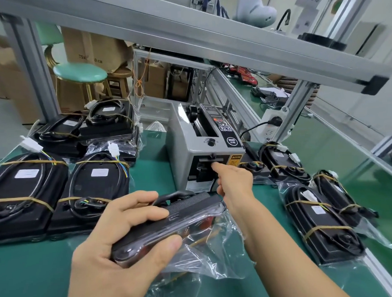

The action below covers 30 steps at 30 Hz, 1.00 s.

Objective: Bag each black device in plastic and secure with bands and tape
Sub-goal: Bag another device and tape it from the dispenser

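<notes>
My left hand (118,244) grips a black device (171,220) on its edge, partly inside a clear plastic bag (207,254) that hangs loose below it. My right hand (234,180) reaches forward with the index finger extended to the front slot of the grey tape dispenser (204,148); the other fingers are curled. No tape is visible on the fingertip. Bagged black devices (27,189) bound with brown bands lie in rows on the left, and more bagged devices (320,224) lie on the right.
The green bench mat (39,276) is edged by aluminium frame rails; one rail (209,39) crosses overhead. A power strip (272,123) and cable sit behind the dispenser. A green stool (80,73) and cardboard boxes stand beyond the bench.
</notes>
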Motion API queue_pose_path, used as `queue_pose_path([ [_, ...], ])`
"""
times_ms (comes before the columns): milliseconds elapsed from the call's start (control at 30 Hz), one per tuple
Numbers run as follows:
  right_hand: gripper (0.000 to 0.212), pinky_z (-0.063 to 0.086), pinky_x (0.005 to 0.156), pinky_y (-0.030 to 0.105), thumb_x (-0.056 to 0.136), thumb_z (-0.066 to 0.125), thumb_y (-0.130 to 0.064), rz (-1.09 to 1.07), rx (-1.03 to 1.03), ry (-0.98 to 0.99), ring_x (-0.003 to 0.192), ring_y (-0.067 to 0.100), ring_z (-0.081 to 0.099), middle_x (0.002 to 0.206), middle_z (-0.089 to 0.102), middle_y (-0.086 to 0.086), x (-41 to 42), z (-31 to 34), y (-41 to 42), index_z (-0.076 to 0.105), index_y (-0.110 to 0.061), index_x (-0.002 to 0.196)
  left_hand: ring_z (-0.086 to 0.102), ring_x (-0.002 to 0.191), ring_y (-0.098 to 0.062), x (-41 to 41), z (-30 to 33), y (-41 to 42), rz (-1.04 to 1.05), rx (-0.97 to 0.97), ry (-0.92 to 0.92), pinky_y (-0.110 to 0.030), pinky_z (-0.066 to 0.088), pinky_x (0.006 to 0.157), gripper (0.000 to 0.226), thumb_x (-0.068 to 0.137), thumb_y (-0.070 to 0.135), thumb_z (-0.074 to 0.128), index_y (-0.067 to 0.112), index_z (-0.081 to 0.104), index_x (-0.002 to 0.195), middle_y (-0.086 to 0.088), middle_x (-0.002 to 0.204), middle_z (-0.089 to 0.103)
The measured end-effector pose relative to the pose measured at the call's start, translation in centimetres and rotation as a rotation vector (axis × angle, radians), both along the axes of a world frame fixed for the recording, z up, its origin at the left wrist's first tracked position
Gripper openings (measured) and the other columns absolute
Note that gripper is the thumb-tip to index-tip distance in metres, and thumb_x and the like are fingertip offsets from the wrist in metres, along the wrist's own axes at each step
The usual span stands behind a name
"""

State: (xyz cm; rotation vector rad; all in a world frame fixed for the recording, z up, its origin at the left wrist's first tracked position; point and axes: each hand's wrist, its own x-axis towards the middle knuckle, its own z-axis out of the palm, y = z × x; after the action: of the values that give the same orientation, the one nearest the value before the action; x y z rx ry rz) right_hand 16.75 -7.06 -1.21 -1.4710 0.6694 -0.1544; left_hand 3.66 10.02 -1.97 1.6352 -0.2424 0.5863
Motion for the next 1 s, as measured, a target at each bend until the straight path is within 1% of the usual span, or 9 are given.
queue_pose_path([
  [100, 0.016, 0.026, 0.036, 0.017, 0.087, 0.066, -0.01, 0.02, 0.046, 0.052, 0.046, 0.011, 0.026, 0.057, 0.037, 0.001, 0.1, 0.0, 0.2, 0.055, -0.012, 0.076, 0.064, 0.098, -0.005, -0.2, -0.1, -0.1, 0.028, -0.017, -0.014, -0.007, 0.047, 0.081, 0.033, 0.058, 0.041, 0.072, 0.02, 0.072, 0.083, 0.007, 0.109, 0.067],
  [200, 0.022, 0.019, 0.044, 0.017, 0.09, 0.061, -0.01, 0.089, 0.274, 0.041, 0.049, 0.007, 0.023, 0.058, 0.033, -0.003, -0.8, 0.9, -0.9, 0.048, -0.016, 0.073, 0.062, 0.094, -0.005, -0.3, -0.2, -0.5, 0.127, 0.04, -0.073, -0.007, 0.045, 0.08, 0.028, 0.064, 0.04, 0.07, 0.022, 0.069, 0.085, 0.006, 0.106, 0.066],
  [267, 0.024, 0.023, 0.05, 0.017, 0.091, 0.06, -0.015, 0.195, 0.369, -0.023, 0.051, 0.006, 0.03, 0.058, 0.038, -0.006, -2.3, 2.8, -2.2, 0.05, -0.019, 0.069, 0.06, 0.092, -0.003, -0.2, -0.3, -1.2, 0.225, 0.058, -0.132, -0.007, 0.043, 0.081, 0.026, 0.068, 0.037, 0.069, 0.022, 0.067, 0.088, -0.002, 0.106, 0.064],
  [333, 0.013, 0.033, 0.062, 0.021, 0.08, 0.068, -0.024, 0.353, 0.294, -0.096, 0.06, 0.006, 0.046, 0.066, 0.053, -0.006, -4.3, 5.0, -3.1, 0.059, -0.022, 0.071, 0.058, 0.095, -0.002, 0.1, -0.4, -2.1, 0.302, 0.052, -0.159, -0.007, 0.041, 0.084, 0.027, 0.07, 0.033, 0.07, 0.021, 0.065, 0.093, -0.007, 0.106, 0.062],
  [400, 0.022, 0.036, 0.075, 0.027, 0.062, 0.079, -0.031, 0.511, 0.131, -0.137, 0.081, 0.006, 0.056, 0.086, 0.065, -0.01, -6.4, 6.8, -3.1, 0.071, -0.022, 0.08, 0.057, 0.098, -0.001, 0.3, -0.4, -2.8, 0.337, 0.038, -0.161, -0.006, 0.04, 0.086, 0.026, 0.07, 0.031, 0.071, 0.02, 0.065, 0.093, -0.009, 0.106, 0.06],
  [533, 0.029, 0.034, 0.089, 0.026, 0.063, 0.068, -0.033, 0.704, 0.021, -0.185, 0.109, -0.009, 0.057, 0.113, 0.068, -0.023, -9.2, 7.3, -0.9, 0.079, -0.024, 0.089, 0.057, 0.102, -0.005, 0.3, -0.6, -3.6, 0.34, 0.054, -0.151, -0.006, 0.04, 0.087, 0.025, 0.07, 0.031, 0.071, 0.019, 0.067, 0.091, -0.009, 0.108, 0.06],
  [667, 0.012, 0.032, 0.098, 0.025, 0.066, 0.069, -0.025, 0.789, 0.031, -0.194, 0.117, -0.012, 0.051, 0.105, 0.072, -0.019, -9.7, 6.3, 0.1, 0.076, -0.016, 0.069, 0.058, 0.103, -0.01, 0.1, -0.7, -3.8, 0.346, 0.094, -0.141, -0.007, 0.04, 0.088, 0.025, 0.07, 0.029, 0.072, 0.018, 0.067, 0.092, -0.01, 0.109, 0.06],
  [833, 0.006, 0.031, 0.093, 0.02, 0.073, 0.074, -0.017, 0.852, 0.001, -0.19, 0.118, -0.018, 0.045, 0.101, 0.074, -0.009, -9.9, 6.3, 0.7, 0.076, -0.014, 0.068, 0.057, 0.103, -0.003, 0.1, -0.7, -3.9, 0.335, 0.091, -0.138, -0.007, 0.041, 0.087, 0.031, 0.063, 0.013, 0.08, 0.011, 0.067, 0.091, -0.011, 0.107, 0.058],
  [1000, 0.013, 0.033, 0.092, 0.019, 0.079, 0.068, -0.007, 0.839, -0.024, -0.177, 0.118, -0.01, 0.05, 0.098, 0.074, -0.007, -9.8, 6.5, 1.0, 0.074, -0.011, 0.069, 0.057, 0.104, -0.01, 0.0, -0.5, -3.8, 0.309, 0.048, -0.141, -0.009, 0.041, 0.088, 0.032, 0.067, 0.017, 0.078, 0.016, 0.059, 0.094, -0.01, 0.108, 0.057],
])
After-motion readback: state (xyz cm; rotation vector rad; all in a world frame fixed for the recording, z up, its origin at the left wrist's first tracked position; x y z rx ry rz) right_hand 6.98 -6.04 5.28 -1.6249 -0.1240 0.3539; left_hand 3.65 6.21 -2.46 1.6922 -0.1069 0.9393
